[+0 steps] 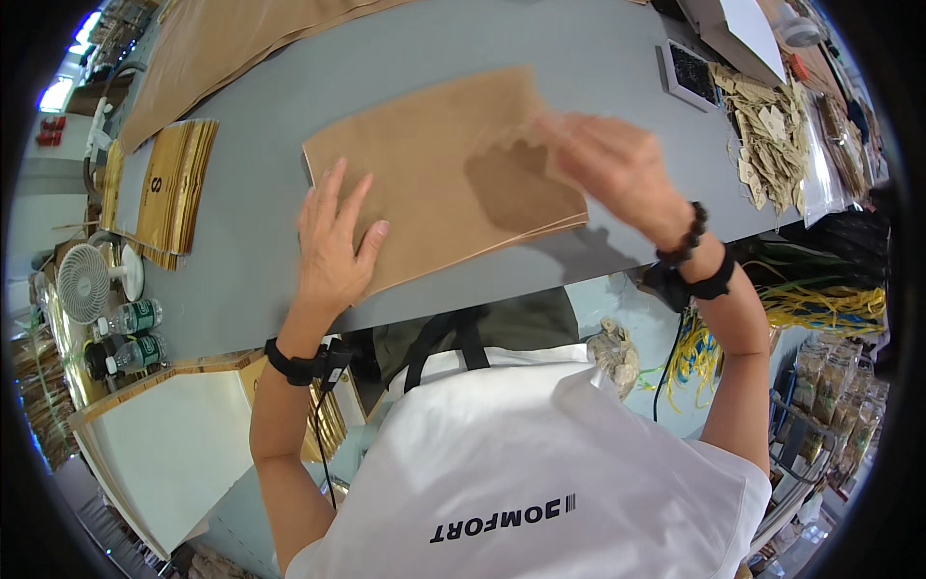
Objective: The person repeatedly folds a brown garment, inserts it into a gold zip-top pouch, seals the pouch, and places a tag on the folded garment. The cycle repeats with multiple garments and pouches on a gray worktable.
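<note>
A stack of brown kraft paper sheets or bags (419, 166) lies at a slant on the grey table in front of me. My left hand (336, 239) rests flat on its left end, fingers spread and thumb apart. Over the right end is my right hand (611, 163), blurred, with its fingers drawn together near the paper's edge. A dark shadow falls on the paper below those fingers. Whether they pinch a corner of the paper cannot be made out. Several layers show along the lower right edge.
Large brown paper sheets (239, 51) cover the far left of the grey table (253, 210). Gold-coloured packets (163, 192) are stacked at left, near a white fan (83, 282) and water bottles (134, 316). At right are a small tray of black bits (691, 76) and paper tags on strings (767, 137).
</note>
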Available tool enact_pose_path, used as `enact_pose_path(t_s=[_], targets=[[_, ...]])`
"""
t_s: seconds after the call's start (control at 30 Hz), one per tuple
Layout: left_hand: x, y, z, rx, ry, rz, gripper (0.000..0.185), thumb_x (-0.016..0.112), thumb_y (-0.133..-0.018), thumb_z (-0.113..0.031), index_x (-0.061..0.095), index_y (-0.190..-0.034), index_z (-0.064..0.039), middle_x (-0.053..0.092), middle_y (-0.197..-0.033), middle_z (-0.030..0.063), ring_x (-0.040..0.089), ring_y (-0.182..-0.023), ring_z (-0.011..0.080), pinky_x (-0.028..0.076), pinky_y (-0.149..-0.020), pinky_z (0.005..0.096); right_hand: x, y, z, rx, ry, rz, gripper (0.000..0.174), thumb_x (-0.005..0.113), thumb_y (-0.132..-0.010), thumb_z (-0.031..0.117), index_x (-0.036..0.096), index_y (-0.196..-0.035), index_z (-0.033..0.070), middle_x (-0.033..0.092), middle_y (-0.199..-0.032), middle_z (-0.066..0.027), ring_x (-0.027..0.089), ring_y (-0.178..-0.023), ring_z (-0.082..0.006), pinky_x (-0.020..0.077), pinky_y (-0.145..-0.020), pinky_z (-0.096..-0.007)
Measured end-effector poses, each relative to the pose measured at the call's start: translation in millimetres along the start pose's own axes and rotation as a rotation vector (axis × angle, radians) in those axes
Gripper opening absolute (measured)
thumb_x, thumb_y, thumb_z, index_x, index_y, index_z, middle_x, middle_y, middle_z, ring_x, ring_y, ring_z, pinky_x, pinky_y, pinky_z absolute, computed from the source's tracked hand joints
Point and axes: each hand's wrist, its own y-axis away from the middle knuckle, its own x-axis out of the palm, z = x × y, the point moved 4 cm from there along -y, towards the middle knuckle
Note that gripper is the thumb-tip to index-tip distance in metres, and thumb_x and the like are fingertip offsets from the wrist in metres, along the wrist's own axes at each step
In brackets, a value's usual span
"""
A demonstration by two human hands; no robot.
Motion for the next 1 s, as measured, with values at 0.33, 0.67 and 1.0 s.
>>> enact_pose_path(t_s=[0.33,0.67,1.0], targets=[[18,11,10,-0.038,0.222,-0.11,0.05,0.059,-0.103,-0.021,0.056,-0.151,-0.005,0.04,-0.165,0.0209,0.038,-0.152,0.0409,0.032,-0.123,0.0501,8,15,-56,0.32,-0.035,-0.069,0.015,0.072,-0.096,0.027,0.075,-0.103,0.014,0.076,-0.098,-0.0057,0.071,-0.084,-0.0288,0.0584,-0.074,-0.0414],[7,22,30,-0.139,0.443,-0.33,0.037,0.051,-0.107,-0.016,0.066,-0.137,0.0,0.052,-0.153,0.0188,0.052,-0.139,0.0358,0.043,-0.114,0.0452,-1,85,-281,0.963,0.152,0.135,0.032,0.075,-0.088,0.034,0.081,-0.109,0.011,0.079,-0.096,-0.0135,0.076,-0.088,-0.0337,0.0594,-0.08,-0.0405],[3,20,25,-0.119,0.417,-0.321,0.031,0.055,-0.107,-0.016,0.07,-0.129,0.0,0.059,-0.144,0.0182,0.057,-0.132,0.0345,0.045,-0.111,0.0437,-8,95,-280,1.084,0.093,-0.047,0.029,0.079,-0.089,0.035,0.084,-0.102,0.01,0.079,-0.084,-0.0109,0.076,-0.077,-0.0239,0.0579,-0.072,-0.0363]])
